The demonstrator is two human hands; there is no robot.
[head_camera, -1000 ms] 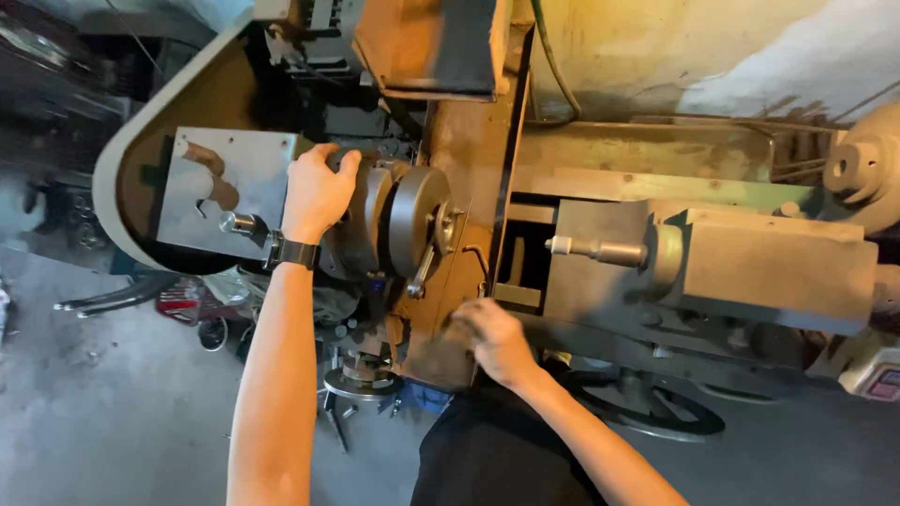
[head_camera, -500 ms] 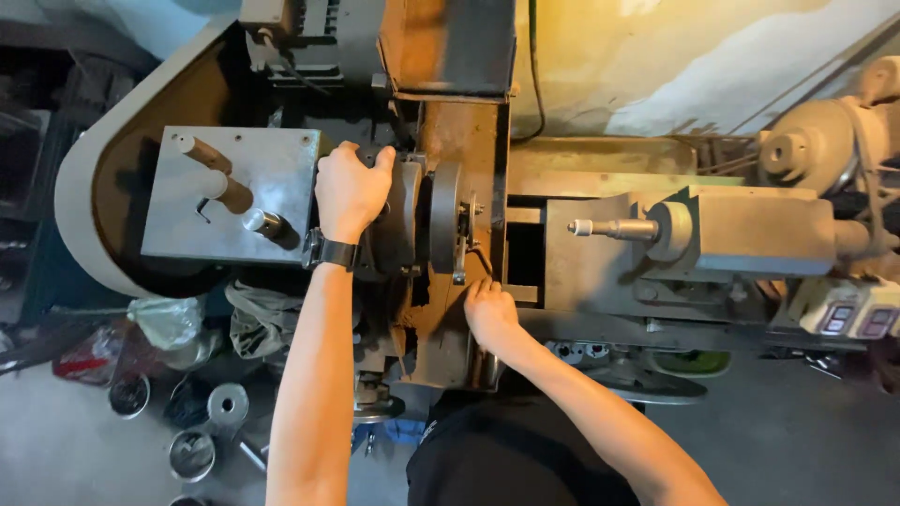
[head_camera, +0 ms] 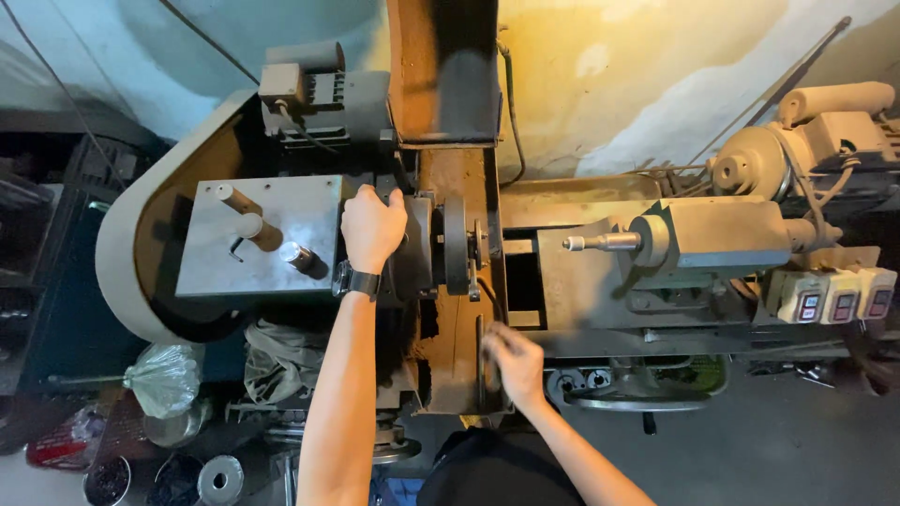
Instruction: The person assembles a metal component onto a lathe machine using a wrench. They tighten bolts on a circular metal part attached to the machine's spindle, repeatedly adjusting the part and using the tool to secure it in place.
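The lathe chuck (head_camera: 457, 245) sits at the middle of the machine, with an open gap between it and the tailstock spindle (head_camera: 603, 242) to its side. The left hand (head_camera: 372, 228) is curled closed over the dark housing (head_camera: 415, 253) just beside the chuck, wrist bearing a black watch (head_camera: 357, 281). The right hand (head_camera: 511, 361) is below the chuck at the rusty bed edge (head_camera: 459, 361); it is blurred, so its grip cannot be told. A grey concrete floor (head_camera: 797, 450) lies beyond the bed.

Dim workshop, warm wall glow, edges shadowed.
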